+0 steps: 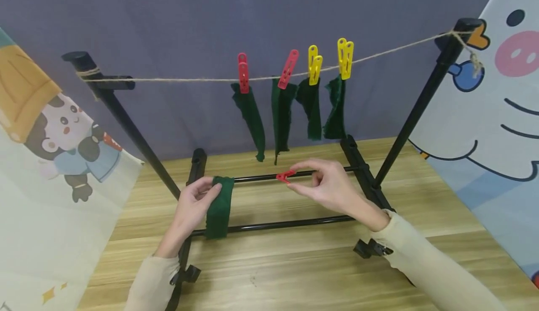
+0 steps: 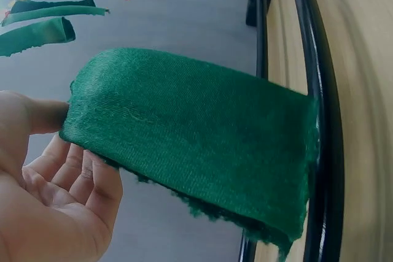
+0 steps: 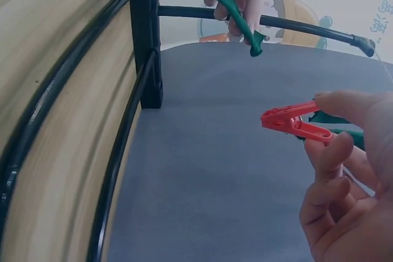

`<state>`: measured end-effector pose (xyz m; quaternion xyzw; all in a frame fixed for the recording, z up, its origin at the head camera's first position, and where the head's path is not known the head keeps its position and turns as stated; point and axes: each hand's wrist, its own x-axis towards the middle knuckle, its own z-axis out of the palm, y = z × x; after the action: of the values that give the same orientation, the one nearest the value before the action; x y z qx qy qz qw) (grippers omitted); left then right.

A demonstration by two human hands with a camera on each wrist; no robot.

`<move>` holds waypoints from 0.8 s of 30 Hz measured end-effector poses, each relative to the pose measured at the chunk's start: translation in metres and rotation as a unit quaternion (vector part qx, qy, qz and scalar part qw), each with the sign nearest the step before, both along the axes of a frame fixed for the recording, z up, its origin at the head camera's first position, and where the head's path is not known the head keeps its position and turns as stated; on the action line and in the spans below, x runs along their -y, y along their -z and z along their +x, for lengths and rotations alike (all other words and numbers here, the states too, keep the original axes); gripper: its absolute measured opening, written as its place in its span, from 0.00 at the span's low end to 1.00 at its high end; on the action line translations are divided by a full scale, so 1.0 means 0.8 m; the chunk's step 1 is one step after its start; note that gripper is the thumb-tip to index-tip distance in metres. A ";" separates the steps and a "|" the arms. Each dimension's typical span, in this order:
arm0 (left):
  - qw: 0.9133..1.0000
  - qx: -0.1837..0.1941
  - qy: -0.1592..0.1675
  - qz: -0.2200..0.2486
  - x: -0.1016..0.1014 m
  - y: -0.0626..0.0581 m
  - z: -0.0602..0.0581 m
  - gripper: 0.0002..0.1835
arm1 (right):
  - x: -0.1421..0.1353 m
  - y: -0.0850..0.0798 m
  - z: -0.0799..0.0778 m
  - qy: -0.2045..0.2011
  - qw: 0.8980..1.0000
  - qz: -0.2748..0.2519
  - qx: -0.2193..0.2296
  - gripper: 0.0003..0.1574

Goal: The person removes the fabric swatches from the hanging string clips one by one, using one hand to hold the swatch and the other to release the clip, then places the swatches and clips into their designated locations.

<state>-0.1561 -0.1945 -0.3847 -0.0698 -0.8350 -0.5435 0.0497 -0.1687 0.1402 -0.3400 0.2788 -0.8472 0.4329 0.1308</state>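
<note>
Nearest, in pale sleeves (image 1: pixel 433 264), both hands work below the string (image 1: pixel 177 80) and on the near side of it. Under the string's left part, the left hand (image 1: pixel 195 203) pinches the top of a green cloth strip (image 1: pixel 219 208) between thumb and fingers; the strip hangs down in front of the rack's front rod (image 1: pixel 290 221), and whether it touches the rod I cannot tell. Under the string's middle, the right hand (image 1: pixel 328 187) holds a small red clip (image 1: pixel 284 176) between thumb and forefinger by its handle ends; whether its jaws are parted is unclear. Judging by how things lie, four pieces are done: the hanging strips (image 1: pixel 250 124) are fixed to the string by two red pegs (image 1: pixel 243 77) and, right of those, two yellow pegs (image 1: pixel 314 71). The strip in hand is not yet on the string, and the string's left stretch bears no cloth. Beneath the string, the black rack stands on a wood-grain tabletop (image 1: pixel 273 264); its left post (image 1: pixel 134 133) and right post (image 1: pixel 414 110) carry the string's tied ends. Behind the string hangs a grey-blue backdrop (image 1: pixel 189 25), flanked beyond the string's ends by a left cartoon panel (image 1: pixel 38 217) and a right cartoon panel (image 1: pixel 456 119).
</note>
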 end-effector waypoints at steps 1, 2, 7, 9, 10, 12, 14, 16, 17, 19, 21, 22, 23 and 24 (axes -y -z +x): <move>1.000 0.002 0.001 0.001 0.001 0.000 0.001 0.19 | -0.002 0.003 0.000 0.002 1.000 -0.005 0.000 0.19; 1.000 0.003 0.001 0.001 0.002 0.000 0.003 0.19 | -0.004 0.005 0.001 0.005 1.000 -0.008 -0.001 0.18; 1.000 0.011 0.003 -0.009 0.009 0.004 0.011 0.19 | -0.018 0.023 0.008 0.035 0.999 -0.005 -0.011 0.16; 1.000 0.010 0.002 -0.013 0.013 0.005 0.014 0.18 | -0.024 0.030 0.013 0.046 0.999 0.000 -0.007 0.17; 1.000 0.012 0.002 -0.012 0.014 0.006 0.015 0.18 | -0.027 0.034 0.016 0.049 0.999 -0.003 0.000 0.18; 1.000 0.012 -0.002 -0.013 0.015 0.008 0.018 0.17 | -0.034 0.042 0.021 0.051 0.998 -0.015 0.020 0.18; 1.000 0.015 -0.004 -0.014 0.017 0.009 0.022 0.17 | -0.041 0.049 0.026 0.053 0.997 -0.027 0.038 0.17; 1.000 0.020 -0.004 -0.014 0.019 0.011 0.026 0.17 | -0.046 0.056 0.030 0.054 0.996 -0.040 0.060 0.17; 1.000 0.025 -0.003 -0.014 0.020 0.012 0.028 0.16 | -0.049 0.060 0.033 0.056 0.995 -0.042 0.069 0.17; 0.999 0.032 0.001 -0.014 0.022 0.015 0.032 0.16 | -0.053 0.068 0.036 0.054 0.994 -0.043 0.083 0.17; 0.999 0.035 0.002 -0.012 0.024 0.018 0.036 0.16 | -0.057 0.075 0.038 0.052 0.993 -0.044 0.100 0.19; 0.999 0.037 0.000 -0.013 0.025 0.019 0.038 0.15 | -0.060 0.078 0.040 0.054 0.992 -0.045 0.107 0.19; 0.999 0.038 -0.001 -0.014 0.025 0.020 0.039 0.15 | -0.063 0.081 0.042 0.058 0.991 -0.046 0.113 0.20; 0.999 0.037 -0.003 -0.015 0.026 0.022 0.040 0.15 | -0.068 0.084 0.043 0.063 0.990 -0.049 0.119 0.20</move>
<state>-0.1238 -0.2154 -0.4020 -0.0480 -0.8448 -0.5326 0.0193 -0.1341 0.1944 -0.4071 0.1645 -0.8507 0.4944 0.0699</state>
